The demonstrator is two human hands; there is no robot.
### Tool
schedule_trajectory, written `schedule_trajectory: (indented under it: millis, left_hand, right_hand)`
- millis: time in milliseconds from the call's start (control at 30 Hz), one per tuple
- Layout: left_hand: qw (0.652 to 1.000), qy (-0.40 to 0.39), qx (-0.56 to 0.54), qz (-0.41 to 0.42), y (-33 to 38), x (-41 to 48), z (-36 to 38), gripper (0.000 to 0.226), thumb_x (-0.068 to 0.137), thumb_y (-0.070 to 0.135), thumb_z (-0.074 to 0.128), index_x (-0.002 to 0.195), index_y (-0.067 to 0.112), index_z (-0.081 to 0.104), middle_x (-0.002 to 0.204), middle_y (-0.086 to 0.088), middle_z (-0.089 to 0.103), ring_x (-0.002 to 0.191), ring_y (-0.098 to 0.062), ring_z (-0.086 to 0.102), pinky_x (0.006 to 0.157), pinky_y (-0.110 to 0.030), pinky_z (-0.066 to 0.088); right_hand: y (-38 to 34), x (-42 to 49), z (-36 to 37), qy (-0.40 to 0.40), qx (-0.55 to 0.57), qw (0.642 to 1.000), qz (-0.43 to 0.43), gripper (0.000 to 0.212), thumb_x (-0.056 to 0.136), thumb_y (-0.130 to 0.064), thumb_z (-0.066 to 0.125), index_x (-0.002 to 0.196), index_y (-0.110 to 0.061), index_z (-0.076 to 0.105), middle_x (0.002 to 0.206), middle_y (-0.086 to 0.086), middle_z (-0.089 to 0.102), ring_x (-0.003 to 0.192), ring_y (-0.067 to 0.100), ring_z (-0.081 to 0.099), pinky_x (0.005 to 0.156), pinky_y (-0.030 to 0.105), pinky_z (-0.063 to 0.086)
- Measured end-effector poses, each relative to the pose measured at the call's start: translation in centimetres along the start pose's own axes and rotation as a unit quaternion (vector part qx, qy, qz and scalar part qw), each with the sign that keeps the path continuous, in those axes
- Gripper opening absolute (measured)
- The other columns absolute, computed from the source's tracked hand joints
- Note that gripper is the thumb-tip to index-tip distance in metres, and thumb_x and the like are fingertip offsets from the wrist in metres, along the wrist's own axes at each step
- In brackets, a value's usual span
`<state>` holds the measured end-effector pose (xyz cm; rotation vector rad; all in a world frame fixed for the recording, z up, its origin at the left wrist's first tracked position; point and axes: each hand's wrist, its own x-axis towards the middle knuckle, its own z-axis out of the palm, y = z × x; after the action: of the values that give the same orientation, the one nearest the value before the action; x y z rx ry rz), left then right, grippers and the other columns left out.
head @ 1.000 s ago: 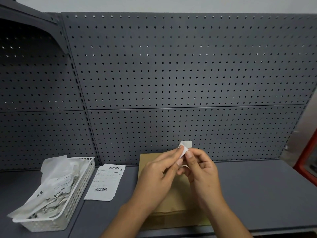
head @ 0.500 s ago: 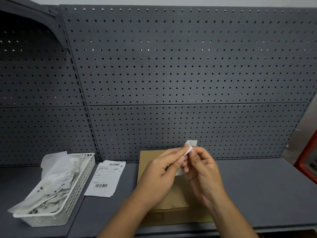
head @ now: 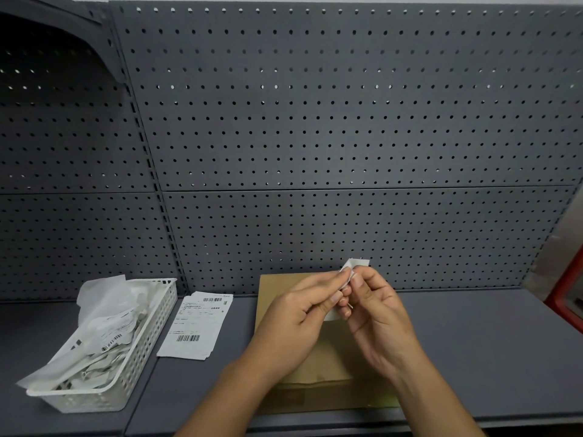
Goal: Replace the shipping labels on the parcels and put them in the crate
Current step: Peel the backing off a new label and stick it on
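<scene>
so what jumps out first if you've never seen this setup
Two hands meet mid-frame: the left hand and right hand pinch a small white label above a flat brown parcel on the grey shelf. To the left lie a printed shipping label and a white basket stuffed with crumpled label scraps.

The left hand (head: 296,313) and the right hand (head: 375,313) pinch together a white paper piece (head: 358,264) above a flat brown parcel (head: 277,288) at the middle of the worktop (head: 473,342). Near the left edge stands a white basket (head: 151,335) with crumpled papers; a printed label (head: 195,326) lies just beside it.
</scene>
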<state>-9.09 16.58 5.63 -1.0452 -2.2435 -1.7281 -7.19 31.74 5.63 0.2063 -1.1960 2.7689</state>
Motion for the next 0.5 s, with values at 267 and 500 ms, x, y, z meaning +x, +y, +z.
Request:
schedule_trajectory:
  millis: [267, 500]
  left_hand:
    - [1.0, 0.002, 0.026, 0.009, -0.32, -0.02, 0.0, 0.039, 0.106, 0.01, 0.055, 0.143, 0.023, 0.061, 0.142, 0.016, 0.06, 0.136, -0.007, 0.054, 0.113, -0.025, 0.043]
    - [0.998, 0.008, 0.054, 0.009, -0.33, -0.19, 0.01, 0.04, 0.107, 0.013, 0.055, 0.143, 0.028, 0.06, 0.143, 0.017, 0.058, 0.128, -0.011, 0.06, 0.106, -0.03, 0.051]
  right_hand:
    - [-0.17, -0.26, 0.27, 0.002, -0.023, 1.0, -0.003, 0.01, 0.096, -0.01, 0.056, 0.101, -0.003, 0.059, 0.073, 0.008, 0.057, 0.061, 0.014, 0.056, 0.054, 0.022, 0.049]
    - [-0.24, -0.71, 0.92, 0.029, -0.127, 0.99, -0.051, 0.013, 0.097, -0.015, 0.06, 0.097, -0.003, 0.064, 0.072, 0.012, 0.058, 0.06, 0.019, 0.053, 0.052, 0.027, 0.048]
